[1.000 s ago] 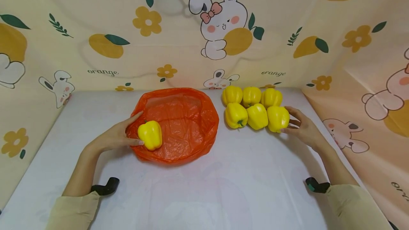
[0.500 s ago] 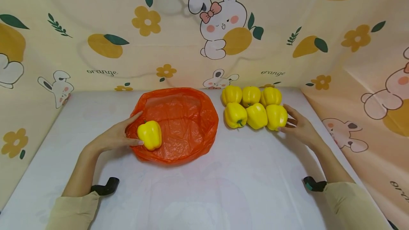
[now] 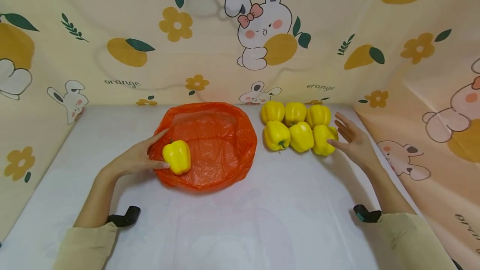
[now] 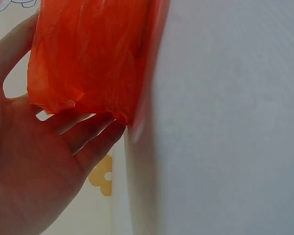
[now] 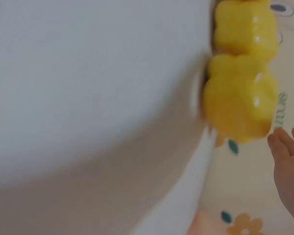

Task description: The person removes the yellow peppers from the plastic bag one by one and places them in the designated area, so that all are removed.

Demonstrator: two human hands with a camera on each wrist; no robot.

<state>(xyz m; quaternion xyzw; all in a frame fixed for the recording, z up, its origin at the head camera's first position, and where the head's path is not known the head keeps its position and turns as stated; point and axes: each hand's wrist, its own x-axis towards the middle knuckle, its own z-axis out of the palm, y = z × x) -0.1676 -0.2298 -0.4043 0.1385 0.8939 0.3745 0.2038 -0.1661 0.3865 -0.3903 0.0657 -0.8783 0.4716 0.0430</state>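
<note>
In the head view my left hand [image 3: 136,159] holds the left side of the red plastic bag [image 3: 245,170], its thumb over the rim. The left wrist view shows that hand's fingers [image 4: 90,137] partly hidden behind the bag wall [image 4: 93,54]. A yellow bell pepper [image 3: 178,156] lies inside the bag, close to the left thumb. My right hand [image 3: 358,145] is spread beside the nearest right-hand bell pepper [image 3: 323,141], its thumb crossing in front of it. In the right wrist view, part of that hand [image 5: 290,166] appears just past the bell pepper [image 5: 241,98].
Several more yellow bell peppers [image 3: 301,136] stand in two rows to the right of the bag. The white tabletop [image 3: 225,228] ends at a patterned cloth [image 3: 210,53] at the back and sides. Black wrist mounts [image 3: 125,216] sit at both cuffs.
My right hand has loosened from the front right bell pepper, its fingers spreading up and away. That pepper has turned slightly. The left hand and the bag keep their places.
</note>
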